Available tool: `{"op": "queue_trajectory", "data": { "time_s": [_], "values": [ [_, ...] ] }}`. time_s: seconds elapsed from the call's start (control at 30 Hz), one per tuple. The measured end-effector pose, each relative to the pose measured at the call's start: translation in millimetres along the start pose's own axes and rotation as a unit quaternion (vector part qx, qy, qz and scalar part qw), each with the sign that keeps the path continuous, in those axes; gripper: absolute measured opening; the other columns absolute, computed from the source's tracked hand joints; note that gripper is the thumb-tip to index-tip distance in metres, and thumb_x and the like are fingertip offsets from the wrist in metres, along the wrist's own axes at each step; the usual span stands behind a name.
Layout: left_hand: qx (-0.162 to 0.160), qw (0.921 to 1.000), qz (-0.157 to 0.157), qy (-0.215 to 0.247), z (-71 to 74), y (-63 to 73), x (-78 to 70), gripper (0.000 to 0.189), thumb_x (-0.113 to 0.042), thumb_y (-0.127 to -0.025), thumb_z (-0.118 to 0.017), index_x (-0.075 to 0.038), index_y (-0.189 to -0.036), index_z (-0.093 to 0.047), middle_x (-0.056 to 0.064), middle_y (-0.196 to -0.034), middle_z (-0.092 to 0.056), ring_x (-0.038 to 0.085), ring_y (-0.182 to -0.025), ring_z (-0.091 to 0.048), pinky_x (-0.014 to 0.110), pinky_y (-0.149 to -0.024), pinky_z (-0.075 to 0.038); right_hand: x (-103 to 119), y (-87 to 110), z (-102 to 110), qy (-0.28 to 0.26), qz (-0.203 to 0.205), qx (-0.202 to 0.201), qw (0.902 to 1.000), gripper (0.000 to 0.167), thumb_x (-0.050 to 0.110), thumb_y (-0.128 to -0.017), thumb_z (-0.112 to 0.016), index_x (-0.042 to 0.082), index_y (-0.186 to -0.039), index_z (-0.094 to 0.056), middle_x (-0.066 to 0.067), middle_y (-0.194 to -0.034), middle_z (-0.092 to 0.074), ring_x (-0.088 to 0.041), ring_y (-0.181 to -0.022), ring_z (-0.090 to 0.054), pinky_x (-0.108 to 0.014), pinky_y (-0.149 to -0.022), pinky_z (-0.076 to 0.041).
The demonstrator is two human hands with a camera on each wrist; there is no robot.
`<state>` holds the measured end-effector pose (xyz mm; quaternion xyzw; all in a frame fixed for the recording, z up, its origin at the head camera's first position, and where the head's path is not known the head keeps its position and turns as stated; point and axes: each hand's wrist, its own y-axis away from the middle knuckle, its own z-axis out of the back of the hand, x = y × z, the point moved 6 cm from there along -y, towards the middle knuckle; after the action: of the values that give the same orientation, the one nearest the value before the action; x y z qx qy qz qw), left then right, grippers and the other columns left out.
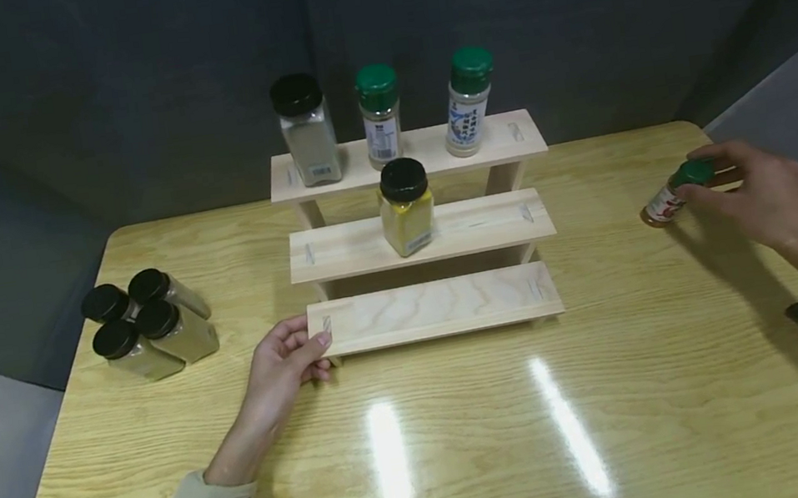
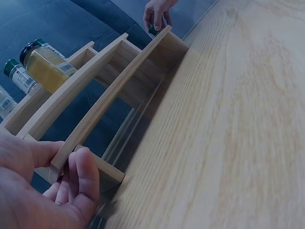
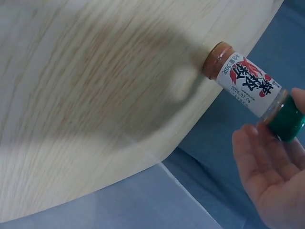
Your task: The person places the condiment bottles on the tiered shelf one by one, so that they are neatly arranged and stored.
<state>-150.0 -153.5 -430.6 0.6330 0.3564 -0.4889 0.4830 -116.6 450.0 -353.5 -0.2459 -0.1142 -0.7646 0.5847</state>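
My left hand grips the left end of the lowest step of a three-tier wooden shelf, thumb on top and fingers beneath. In the left wrist view the thumb and fingers pinch that board's end. At the right of the table my right hand holds a small spice jar by its green cap. The right wrist view shows the jar's white label with red and black print, and reddish contents at its base. The jar is tilted, its base close to the table.
On the top tier stand a black-capped jar and two green-capped jars, one left and one right. A black-capped jar of yellow powder is on the middle tier. Several black-capped jars cluster at the table's left. Dark panels stand behind.
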Motion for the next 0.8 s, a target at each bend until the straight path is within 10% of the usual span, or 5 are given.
{"op": "queue_trajectory", "data": {
  "time_s": [0.17, 0.4, 0.8],
  "values": [
    [-0.005, 1.0, 0.003, 0.0, 0.0, -0.7, 0.4, 0.042, 0.0, -0.11, -0.064, 0.013, -0.147, -0.049, 0.008, -0.098, -0.065, 0.013, -0.079, -0.067, 0.024, -0.07, -0.063, 4, 2.1, 2, -0.015, -0.003, -0.023, 0.9996, 0.064, 0.039, -0.107, -0.073, 0.001, -0.155, -0.054, -0.026, -0.136, -0.063, 0.02, -0.09, -0.039, -0.002, -0.059, -0.039],
    [0.003, 1.0, -0.002, -0.001, 0.4, -0.4, 0.3, 0.042, 0.0, -0.11, -0.063, 0.013, -0.148, -0.048, 0.009, -0.099, -0.066, 0.013, -0.079, -0.067, 0.024, -0.07, -0.063, 27, 5.1, 20, -0.044, 0.026, -0.08, 0.9954, 0.056, 0.031, -0.102, -0.08, 0.003, -0.147, -0.065, 0.041, -0.102, -0.052, 0.024, -0.085, -0.049, 0.001, -0.065, -0.039],
    [0.001, 1.0, -0.002, -0.008, 0.7, -0.9, 0.1, 0.042, 0.001, -0.11, -0.062, 0.013, -0.148, -0.048, 0.009, -0.1, -0.067, 0.012, -0.078, -0.066, 0.024, -0.069, -0.063, 82, 19.5, 43, -0.146, 0.075, -0.108, 0.9805, 0.045, 0.014, -0.099, -0.083, 0.015, -0.143, -0.073, 0.028, -0.108, -0.068, 0.012, -0.086, -0.065, -0.005, -0.079, -0.046]
  ]
}}
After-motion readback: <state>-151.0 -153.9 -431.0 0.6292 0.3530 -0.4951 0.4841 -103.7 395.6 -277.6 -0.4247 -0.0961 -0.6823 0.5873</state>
